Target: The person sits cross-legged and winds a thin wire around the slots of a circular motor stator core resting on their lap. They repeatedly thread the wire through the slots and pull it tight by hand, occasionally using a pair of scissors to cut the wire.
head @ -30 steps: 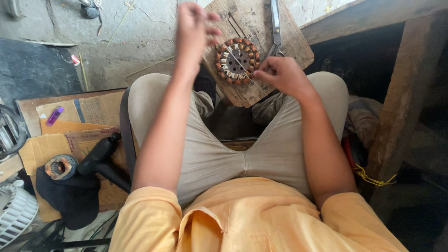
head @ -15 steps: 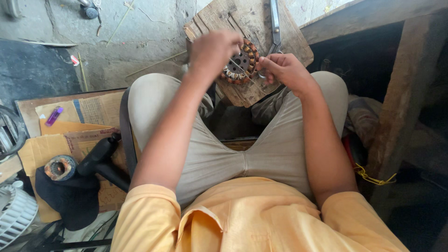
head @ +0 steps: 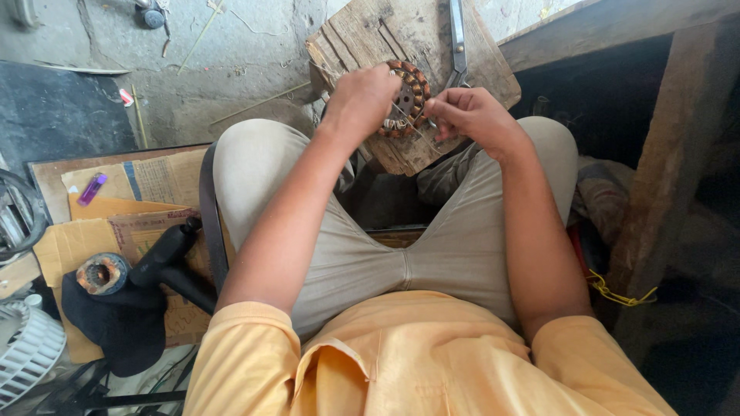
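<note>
Copper coils ring the round stator (head: 407, 98) that lies on a worn wooden board (head: 385, 38) propped across the seated person's knees, at the far edge of the lap. The left hand (head: 362, 100) is curled over the stator's near-left side, fingers bent down onto the windings, so that part of the ring is hidden beneath it — whether it pinches a wire there cannot be made out. The right hand (head: 470, 115) sits just beside the ring on the right, fingertips drawn together around a thin wire (head: 408, 127) that runs toward the coils; the strand is too fine to follow far.

Metal scissors (head: 459, 42) lie on the board beyond the stator, their tips cut off by the top edge of the view.

On the floor to the person's left, flattened cardboard (head: 77, 239) carries a small purple lighter (head: 91, 189) and a dark cloth (head: 116, 327) with another wound motor part (head: 99, 273) resting on it — beside that, a black handle-like piece (head: 166, 254) whose shape is hard to read. A white fan grille (head: 27, 358) shows only partly at the lower left corner.
</note>
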